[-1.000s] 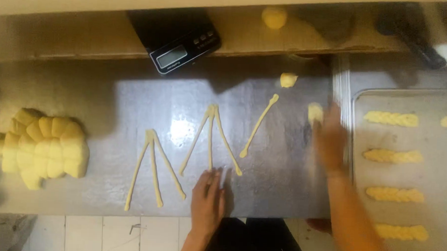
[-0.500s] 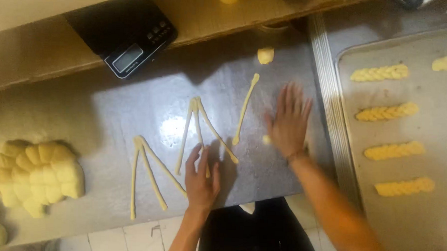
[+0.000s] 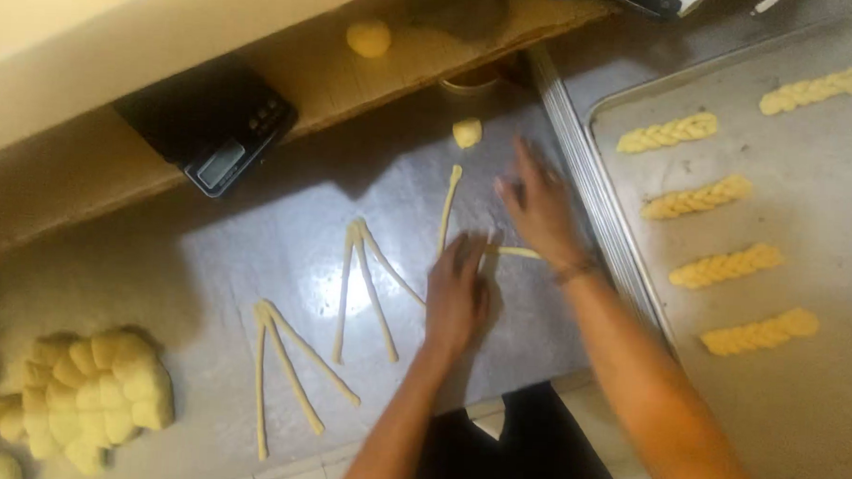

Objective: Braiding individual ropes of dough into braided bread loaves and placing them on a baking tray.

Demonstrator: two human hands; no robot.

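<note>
Both hands flat and open on the table: left hand [image 3: 457,293] and right hand [image 3: 538,210] roll a thin dough strand [image 3: 518,253] lying between them. Keep pressure light and even so it doesn't thin out.

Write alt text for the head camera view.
Both hands, left hand and right hand, press flat on a thin dough strand on a steel worktop. Two fans of three joined strands lie left; braided dough pieces fill a baking tray at right.
</note>
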